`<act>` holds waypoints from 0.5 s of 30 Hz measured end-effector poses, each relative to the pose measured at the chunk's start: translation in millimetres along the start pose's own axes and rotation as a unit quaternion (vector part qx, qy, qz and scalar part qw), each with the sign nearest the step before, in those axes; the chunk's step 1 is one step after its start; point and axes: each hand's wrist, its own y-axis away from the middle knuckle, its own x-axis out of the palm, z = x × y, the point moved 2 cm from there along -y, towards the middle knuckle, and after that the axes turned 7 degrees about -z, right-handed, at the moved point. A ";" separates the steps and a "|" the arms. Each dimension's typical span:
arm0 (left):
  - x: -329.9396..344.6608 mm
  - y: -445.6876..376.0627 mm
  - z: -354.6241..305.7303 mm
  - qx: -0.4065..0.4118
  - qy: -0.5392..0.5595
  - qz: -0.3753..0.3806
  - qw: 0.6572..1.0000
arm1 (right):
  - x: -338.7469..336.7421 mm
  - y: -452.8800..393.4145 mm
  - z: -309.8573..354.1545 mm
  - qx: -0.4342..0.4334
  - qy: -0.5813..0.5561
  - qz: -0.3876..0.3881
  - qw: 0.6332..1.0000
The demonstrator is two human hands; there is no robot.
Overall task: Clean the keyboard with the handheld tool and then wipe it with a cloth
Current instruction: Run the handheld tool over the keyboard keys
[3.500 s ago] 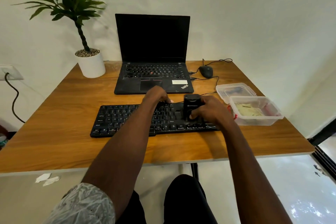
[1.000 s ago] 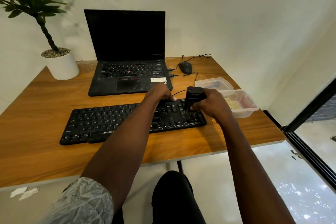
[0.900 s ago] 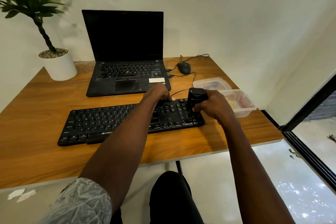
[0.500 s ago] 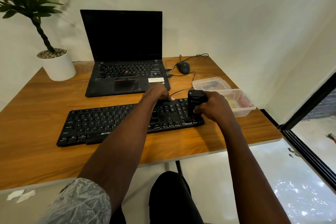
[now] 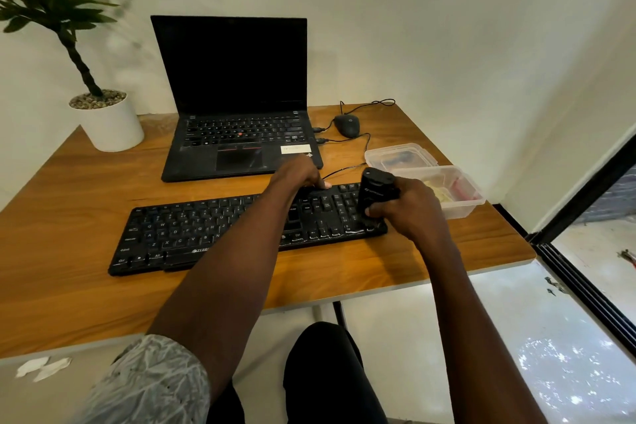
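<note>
Right hand (image 5: 409, 213) grips the handheld tool (image 5: 375, 189), left hand (image 5: 299, 174) grips the keyboard (image 5: 213, 227) edge (cloth (image 5: 435, 190) in tub (image 5: 461, 206))

Wooden table (image 5: 86, 286); keyboard (image 5: 192, 231), laptop (image 5: 241, 144), mouse (image 5: 347, 125), pot (image 5: 110, 124), tubs (image 5: 457, 203).

Both arms outstretched, right hand (image 5: 409, 210) curled, gripping.

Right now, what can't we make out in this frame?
Head view only:
- Tool: its working end on the keyboard is covered by the right hand.
- Left hand: fingertips curl over the keyboard's far edge; grip unclear.
- Middle keys: hidden under the left forearm.
- Tub contents: blurred by plastic, partly behind the right hand; can't confirm a cloth.
- Plant: cut off by the left and top edges.
</note>
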 end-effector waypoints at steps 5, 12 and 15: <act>0.1 0.7 1.0 0.000 0.013 -0.003 1.000 | 11.2 32.0 -9.8 0.031 -0.060 -0.112 0.991; 0.9 2.9 -0.1 -0.001 0.009 -0.002 1.000 | 17.1 55.0 -26.8 0.094 -0.200 -0.219 0.950; 1.1 3.5 -0.5 -0.003 0.014 0.000 1.000 | 28.5 59.6 -22.0 0.061 -0.187 -0.188 0.962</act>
